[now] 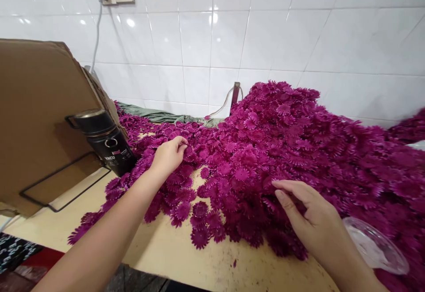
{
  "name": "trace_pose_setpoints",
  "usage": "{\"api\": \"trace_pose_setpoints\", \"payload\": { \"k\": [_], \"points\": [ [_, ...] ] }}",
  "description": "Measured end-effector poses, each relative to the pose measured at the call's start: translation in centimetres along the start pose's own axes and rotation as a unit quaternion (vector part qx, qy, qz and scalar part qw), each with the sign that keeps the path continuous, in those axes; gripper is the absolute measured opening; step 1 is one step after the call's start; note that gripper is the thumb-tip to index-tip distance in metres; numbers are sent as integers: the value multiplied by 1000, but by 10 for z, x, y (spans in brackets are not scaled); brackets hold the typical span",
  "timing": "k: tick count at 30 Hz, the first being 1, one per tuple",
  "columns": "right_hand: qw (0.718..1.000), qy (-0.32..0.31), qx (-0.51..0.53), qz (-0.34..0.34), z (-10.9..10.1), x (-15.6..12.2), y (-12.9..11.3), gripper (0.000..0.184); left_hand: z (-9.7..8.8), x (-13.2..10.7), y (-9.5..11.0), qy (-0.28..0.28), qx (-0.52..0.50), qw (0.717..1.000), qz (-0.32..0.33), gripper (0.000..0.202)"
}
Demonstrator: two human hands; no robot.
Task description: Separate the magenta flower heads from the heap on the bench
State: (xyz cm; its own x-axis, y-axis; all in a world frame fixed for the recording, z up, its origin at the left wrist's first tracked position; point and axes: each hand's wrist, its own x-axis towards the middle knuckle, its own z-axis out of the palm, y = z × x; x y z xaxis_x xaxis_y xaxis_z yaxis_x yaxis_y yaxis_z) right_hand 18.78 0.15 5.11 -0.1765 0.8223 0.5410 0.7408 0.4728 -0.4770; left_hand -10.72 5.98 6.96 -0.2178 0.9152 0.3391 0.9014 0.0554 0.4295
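Magenta flower heads [275, 141] heaped, scattered across table [149, 247]. Left hand [169, 152] among them, fingertips close together, cannot tell if gripping; right hand [312, 212] at heap, thumb, forefinger slightly parted, seemingly unloaded. Step likely picking through flower heads; next move calls for light pinch.

Both forearms were left bare, the left forearm [116, 221] being shown along much of its length and the right forearm [353, 265] only in a short stretch. Each was tapered smoothly toward a slim wrist. The left hand [169, 154] and the right hand [310, 217] were likewise uncovered, with slender fingers. On the right thumb [290, 208], a short nail could be made out. Whatever was worn higher up was cut off by the view's edge.
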Motion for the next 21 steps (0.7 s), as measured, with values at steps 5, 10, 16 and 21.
{"api": "trace_pose_setpoints", "payload": {
  "k": [5,10,16,21],
  "points": [
    [969,-82,201,121,24,-3,-27,31,15,-34,46,-131,-326,936,25,20],
    [923,-92,330,176,38,-6,-38,38,43,-71,86,-210,-432,875,53,8],
    [917,-99,327,205,35,-13,-28,36,63,-82,96,-237,-463,854,10,12],
    [926,-89,321,179,35,-10,-29,31,70,-81,104,-235,-522,820,-28,26]
  ]
}}
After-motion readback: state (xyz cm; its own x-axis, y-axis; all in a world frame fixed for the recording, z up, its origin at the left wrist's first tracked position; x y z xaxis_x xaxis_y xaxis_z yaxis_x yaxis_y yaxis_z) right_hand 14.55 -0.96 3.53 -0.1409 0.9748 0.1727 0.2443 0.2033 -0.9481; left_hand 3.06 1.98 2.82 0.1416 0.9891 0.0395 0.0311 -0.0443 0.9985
